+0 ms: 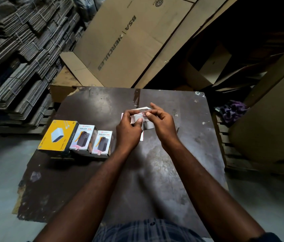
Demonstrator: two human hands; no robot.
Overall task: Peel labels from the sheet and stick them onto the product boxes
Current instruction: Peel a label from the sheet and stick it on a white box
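A small grey-white product box point(145, 123) is held above the dark board point(155, 163) between both hands. My left hand point(129, 129) grips its left end, thumb on top. My right hand point(162, 123) presses a small red-bordered label point(144, 114) onto the box's upper edge with thumb and forefinger. A pale pink label sheet point(141, 137) lies under the hands, mostly hidden. To the left stand a yellow box point(58, 136) and two white "HALLEY 20K" boxes point(83, 137) point(102, 141), each white one with a pink label at its near edge.
Flattened cartons point(129, 42) lean behind the board. Bundled cardboard stacks point(15, 58) fill the left. A purple cloth point(233, 110) lies on a wooden pallet at the right. Grey floor surrounds the board's near corners.
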